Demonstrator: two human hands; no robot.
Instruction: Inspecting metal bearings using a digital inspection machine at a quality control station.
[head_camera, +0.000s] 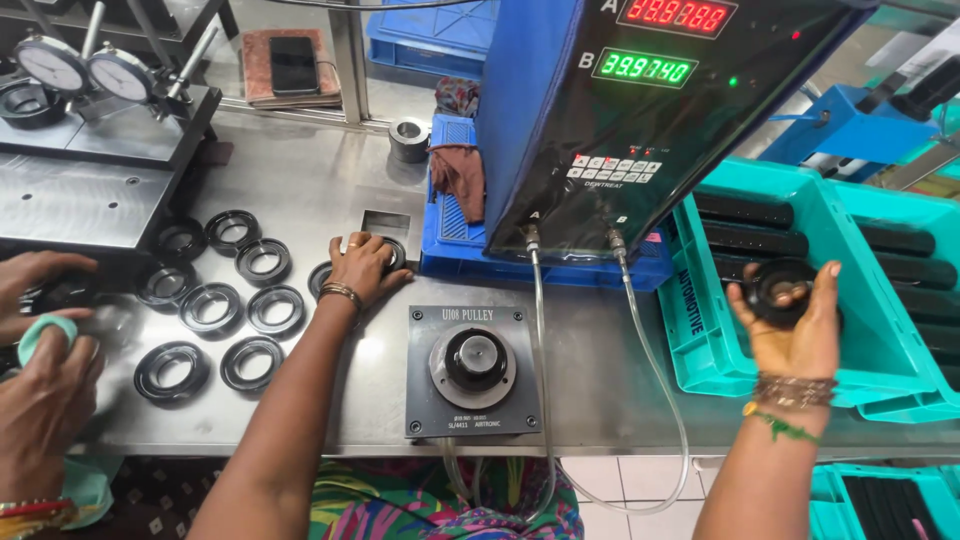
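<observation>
A black pulley ring (785, 290) sits in my right hand (795, 330), grip closed round it, held above the teal crate (700, 330). My left hand (362, 265) presses down over another black ring (392, 252) on the steel table (330, 180), fingers curled on it. More rings (210, 305) lie just beside, and the gauge fixture (472, 368) stands between my arms. Another person's hands (45, 340) work at far left.

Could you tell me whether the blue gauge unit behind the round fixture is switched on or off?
On: the blue gauge unit shows lit red and green digits on its black front panel.
</observation>
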